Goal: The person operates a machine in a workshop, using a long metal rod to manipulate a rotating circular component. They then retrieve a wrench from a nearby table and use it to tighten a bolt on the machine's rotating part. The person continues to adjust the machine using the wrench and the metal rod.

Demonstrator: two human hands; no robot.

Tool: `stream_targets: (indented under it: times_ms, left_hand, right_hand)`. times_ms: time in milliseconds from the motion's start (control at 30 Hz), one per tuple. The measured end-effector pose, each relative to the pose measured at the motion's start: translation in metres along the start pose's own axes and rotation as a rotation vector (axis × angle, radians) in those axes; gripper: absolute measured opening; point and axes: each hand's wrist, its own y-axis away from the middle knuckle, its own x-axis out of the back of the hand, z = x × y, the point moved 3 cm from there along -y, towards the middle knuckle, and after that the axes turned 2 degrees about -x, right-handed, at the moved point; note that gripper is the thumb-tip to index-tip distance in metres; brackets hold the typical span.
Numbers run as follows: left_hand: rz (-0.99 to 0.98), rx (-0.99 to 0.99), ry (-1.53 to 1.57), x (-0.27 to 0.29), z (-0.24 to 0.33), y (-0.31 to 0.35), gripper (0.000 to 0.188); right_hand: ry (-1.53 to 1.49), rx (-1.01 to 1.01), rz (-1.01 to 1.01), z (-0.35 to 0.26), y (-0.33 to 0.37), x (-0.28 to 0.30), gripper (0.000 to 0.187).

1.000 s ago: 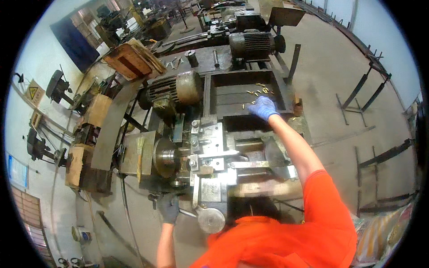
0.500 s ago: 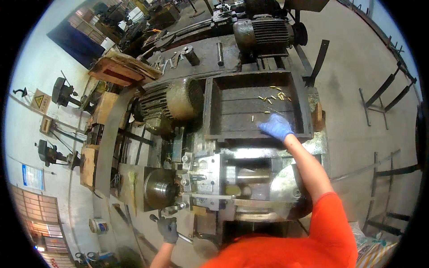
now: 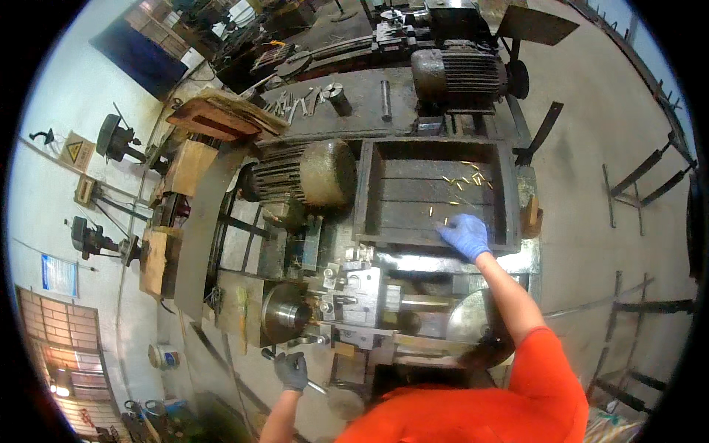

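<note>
My left hand (image 3: pixel 292 371), in a dark grey glove, is closed round a metal lever (image 3: pixel 317 387) with a black knob, beside the round steel chuck (image 3: pixel 286 313) of a machine. My right hand (image 3: pixel 467 236), in a blue glove, reaches over the near side of a dark metal tray (image 3: pixel 365 190). Its thumb and forefinger are at a small brass cylinder (image 3: pixel 446 221) and appear to pinch it. Another brass cylinder (image 3: pixel 430 211) stands or lies just left of the fingertips. Several more brass cylinders (image 3: pixel 476 177) lie scattered toward the tray's far right.
A large electric motor (image 3: pixel 325 173) sits left of the tray, another motor (image 3: pixel 465 74) behind it. Wrenches (image 3: pixel 299 105) and steel cylinders (image 3: pixel 336 98) lie on the far bench top. A round metal guard (image 3: pixel 473 325) is under my right forearm. A wooden board (image 3: pixel 214 118) leans at the left.
The whole view has shifted, so the machine appears lower and further right. A brass cylinder now shows at my right fingertips. My left hand stays on the lever.
</note>
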Motion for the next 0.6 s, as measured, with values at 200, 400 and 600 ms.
stream_targets:
  times_ms: [200, 400, 600]
  left_hand:
    - [0.180, -0.089, 0.001, 0.007, 0.010, 0.000, 0.009]
    - [0.079, -0.065, 0.129, 0.014, 0.010, -0.005, 0.008]
    - [0.097, -0.106, 0.088, 0.014, -0.001, -0.014, 0.014]
  right_hand:
    - [0.045, -0.018, -0.061, -0.002, -0.001, -0.002, 0.048]
    - [0.046, -0.041, -0.104, -0.010, 0.001, -0.001, 0.045]
    - [0.054, -0.028, -0.012, -0.004, 0.000, 0.003, 0.044]
